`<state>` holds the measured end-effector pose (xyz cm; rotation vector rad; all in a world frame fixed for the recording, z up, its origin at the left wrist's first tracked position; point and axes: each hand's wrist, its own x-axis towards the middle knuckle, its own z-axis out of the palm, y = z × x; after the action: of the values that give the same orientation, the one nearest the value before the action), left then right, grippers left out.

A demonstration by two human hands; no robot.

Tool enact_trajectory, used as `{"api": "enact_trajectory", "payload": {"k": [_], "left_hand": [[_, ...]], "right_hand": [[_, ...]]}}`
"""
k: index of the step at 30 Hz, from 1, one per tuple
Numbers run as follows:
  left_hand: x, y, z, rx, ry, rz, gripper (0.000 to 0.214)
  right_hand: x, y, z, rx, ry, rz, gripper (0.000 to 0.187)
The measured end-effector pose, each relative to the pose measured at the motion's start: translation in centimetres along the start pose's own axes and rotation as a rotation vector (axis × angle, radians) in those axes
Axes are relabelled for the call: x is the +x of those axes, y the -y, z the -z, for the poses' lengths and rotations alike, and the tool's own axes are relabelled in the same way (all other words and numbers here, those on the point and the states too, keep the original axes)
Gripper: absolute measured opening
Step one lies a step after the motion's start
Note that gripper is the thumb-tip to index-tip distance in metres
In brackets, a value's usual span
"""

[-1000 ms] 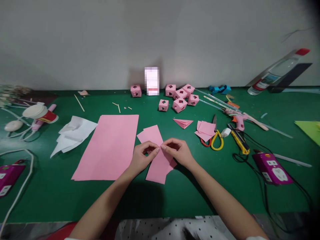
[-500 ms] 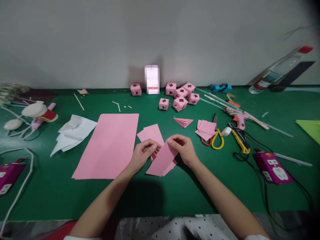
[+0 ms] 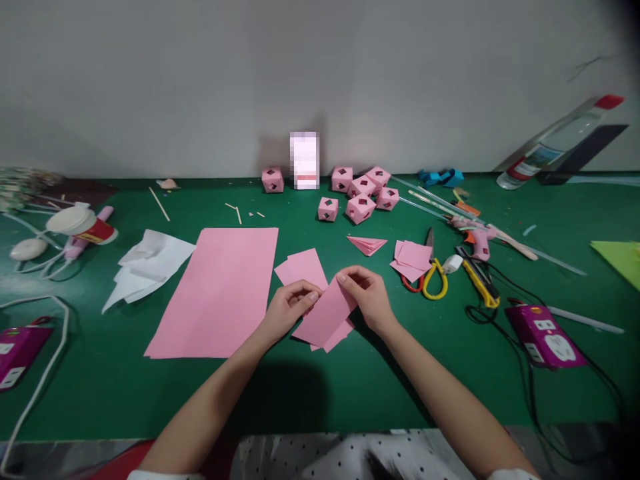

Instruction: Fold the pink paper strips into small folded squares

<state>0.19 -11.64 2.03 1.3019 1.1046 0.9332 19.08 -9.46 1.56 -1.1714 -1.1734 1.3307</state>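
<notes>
Between my hands a pink paper strip (image 3: 325, 315) is held slantwise above the green table. My right hand (image 3: 369, 297) pinches its upper right corner between thumb and fingers. At its left edge, my left hand (image 3: 290, 308) has thumb and fingers closed on the same paper. Beneath it lie more pink paper pieces (image 3: 303, 265), partly covered by the strip and my hands. A large pink paper sheet (image 3: 220, 293) rests flat to the left. Beyond my right hand are a folded pink paper triangle (image 3: 367, 245) and a small stack of pink squares (image 3: 413, 259).
Pink paper cubes (image 3: 360, 208) sit near the wall by a lit phone (image 3: 305, 160). Scissors (image 3: 436, 280), a utility knife (image 3: 483, 283), a glue gun (image 3: 480, 241) and a corded purple power strip (image 3: 545, 335) lie right. Crumpled white paper (image 3: 147, 267) and a cup (image 3: 83, 223) lie left.
The held paper strip has tilted up slightly, its lower edge rising and baring more of the pieces below. My left fingers have shifted a little right along its edge.
</notes>
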Motion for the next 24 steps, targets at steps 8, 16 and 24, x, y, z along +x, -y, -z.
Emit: {"api": "enact_trajectory", "payload": {"k": [8,16,24], "left_hand": [[0.17,0.3,0.06,0.009,0.032,0.026,0.024],[0.19,0.4,0.11,0.005,0.052,0.022,0.024],[0.43,0.45,-0.03,0.025,0.11,0.051,0.028]], "right_hand": [[0.02,0.1,-0.09,-0.014,-0.02,0.005,0.024],[0.05,-0.17,-0.17,-0.035,-0.065,0.051,0.021],[0.08,-0.47,-0.06,-0.075,-0.087,0.076,0.02]]}}
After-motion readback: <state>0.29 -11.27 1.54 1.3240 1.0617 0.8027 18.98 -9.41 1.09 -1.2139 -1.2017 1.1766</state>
